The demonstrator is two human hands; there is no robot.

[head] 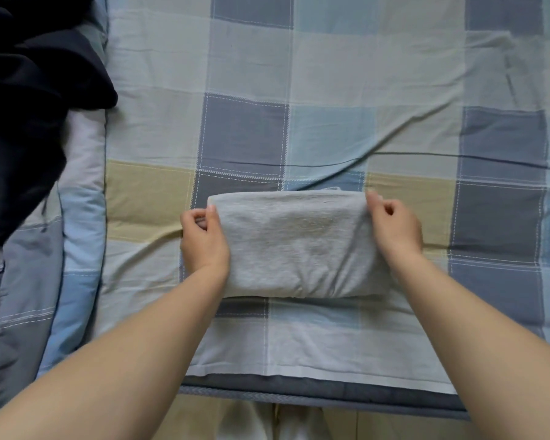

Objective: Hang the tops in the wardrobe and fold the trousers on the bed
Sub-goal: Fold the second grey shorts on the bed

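fuzzy matt cloth trousers [299, 246], smooth cotton sheet [346, 74]

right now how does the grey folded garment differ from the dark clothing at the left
The grey folded garment is pale grey; the dark clothing is near black. The grey one is folded into a neat rectangle, the dark one lies crumpled. The left hand and right hand pinch the grey one's far corners; nothing touches the dark one. Both rest on the checked bedding.

We see folded trousers [299, 246]: pale grey, plain. Bed sheet [346, 74]: checked in slate grey, light blue, pale green, sand yellow, with white stitched lines. We note garment [29, 90] at upper left: black, unpatterned. Quilt [54, 249]: grey-blue patches.
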